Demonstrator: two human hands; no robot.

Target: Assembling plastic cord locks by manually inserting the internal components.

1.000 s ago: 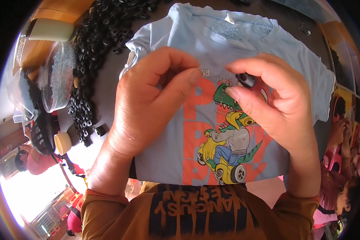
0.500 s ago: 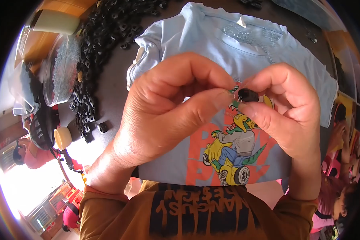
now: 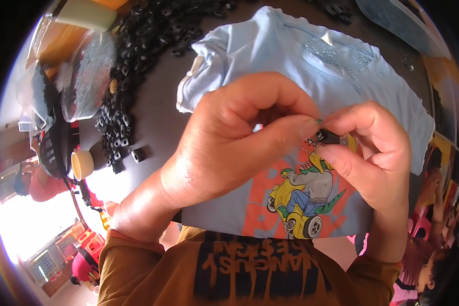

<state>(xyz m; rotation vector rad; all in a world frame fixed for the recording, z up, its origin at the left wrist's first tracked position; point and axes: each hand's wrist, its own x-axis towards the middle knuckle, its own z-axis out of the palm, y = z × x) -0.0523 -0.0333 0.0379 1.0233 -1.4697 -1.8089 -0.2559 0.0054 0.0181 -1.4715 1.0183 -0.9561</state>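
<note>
Over a light blue T-shirt [image 3: 290,56] with a printed cartoon, my two hands meet at the fingertips. My right hand [image 3: 375,153] pinches a small black hollow plastic piece [image 3: 329,136] between thumb and forefinger, its open end toward the left. Right beside that end, my left hand [image 3: 245,137] is closed in a pinch; what sits between its thumb and forefinger is hidden. Small shiny clear-looking bits [image 3: 321,49] lie in a cluster on the shirt near its collar.
Many black plastic pieces [image 3: 153,30] are heaped on the dark table at the far left, one [image 3: 137,155] apart. Left of them stand a clear tub [image 3: 89,76] of shiny bits and a cream cup [image 3: 82,164]. A translucent bin [image 3: 403,25] sits far right. Other people are at both sides.
The black piece has turned so its open end faces my left fingertips, which have come closer. A shiny wire-like bit seen at the fingertips is now hidden. The whole view has shifted slightly.
</note>
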